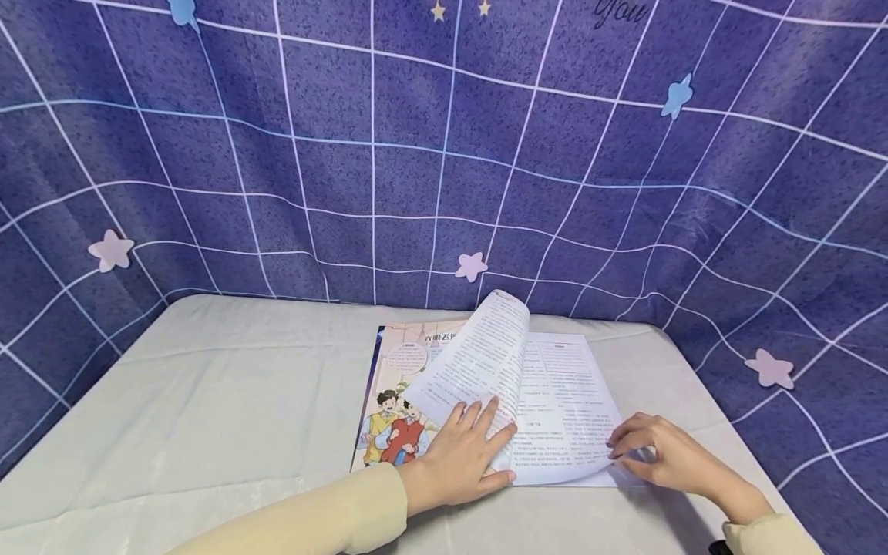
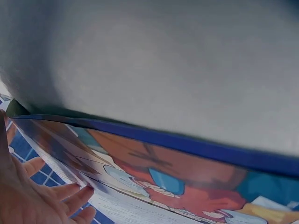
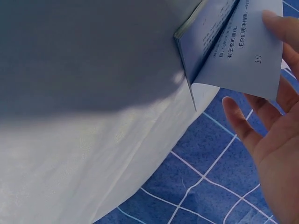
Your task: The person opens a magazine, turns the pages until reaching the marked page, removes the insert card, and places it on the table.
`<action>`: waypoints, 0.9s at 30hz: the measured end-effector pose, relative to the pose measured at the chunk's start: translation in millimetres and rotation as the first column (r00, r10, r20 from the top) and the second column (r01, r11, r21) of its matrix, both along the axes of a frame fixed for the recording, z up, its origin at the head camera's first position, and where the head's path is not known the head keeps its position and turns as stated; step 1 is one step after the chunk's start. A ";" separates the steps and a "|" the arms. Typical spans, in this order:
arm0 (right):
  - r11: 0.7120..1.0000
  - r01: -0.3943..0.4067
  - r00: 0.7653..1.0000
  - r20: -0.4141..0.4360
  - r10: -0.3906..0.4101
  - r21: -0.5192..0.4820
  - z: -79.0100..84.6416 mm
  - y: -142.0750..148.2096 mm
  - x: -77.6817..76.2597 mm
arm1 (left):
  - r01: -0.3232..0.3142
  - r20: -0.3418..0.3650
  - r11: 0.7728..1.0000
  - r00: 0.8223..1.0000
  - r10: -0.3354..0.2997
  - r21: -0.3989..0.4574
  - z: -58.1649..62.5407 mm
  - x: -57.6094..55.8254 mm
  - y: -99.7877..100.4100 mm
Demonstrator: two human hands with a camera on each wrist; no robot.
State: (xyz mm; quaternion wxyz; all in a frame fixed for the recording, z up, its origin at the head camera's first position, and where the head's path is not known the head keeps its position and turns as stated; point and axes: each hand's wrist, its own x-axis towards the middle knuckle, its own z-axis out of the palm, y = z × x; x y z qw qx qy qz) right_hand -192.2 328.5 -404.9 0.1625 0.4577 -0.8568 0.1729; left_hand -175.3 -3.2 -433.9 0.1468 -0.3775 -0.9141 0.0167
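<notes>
A magazine lies spread on the table, its left page showing cartoon children in yellow and red and its right page dense with print. One printed leaf arches over from the middle toward the left. On this leaf near the fold rests my left hand, fingers spread. In the left wrist view, its fingertips touch the paper beside the picture. My right hand pinches the lower right corner of a page, which bends up. The right wrist view shows this page, numbered 10, between its fingers.
A pale cloth covers the table. Behind and at both sides hangs a dark blue curtain with white grid lines and star shapes. The table's right edge runs close by the right forearm.
</notes>
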 end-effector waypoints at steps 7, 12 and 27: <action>1.000 -0.014 1.000 0.002 0.014 0.004 1.1 1.5 -1.5 | -0.020 0.026 0.999 0.999 0.021 -0.031 -0.2 0.2 -0.5; 1.000 -0.024 1.000 -0.003 0.024 -0.002 0.1 2.0 -2.4 | -0.025 0.037 0.999 0.999 0.026 -0.037 0.8 0.6 -0.8; 1.000 -0.013 0.999 0.036 0.013 -0.005 -0.9 1.2 -0.5 | -0.037 0.010 0.999 0.999 0.038 -0.026 0.7 1.3 -0.7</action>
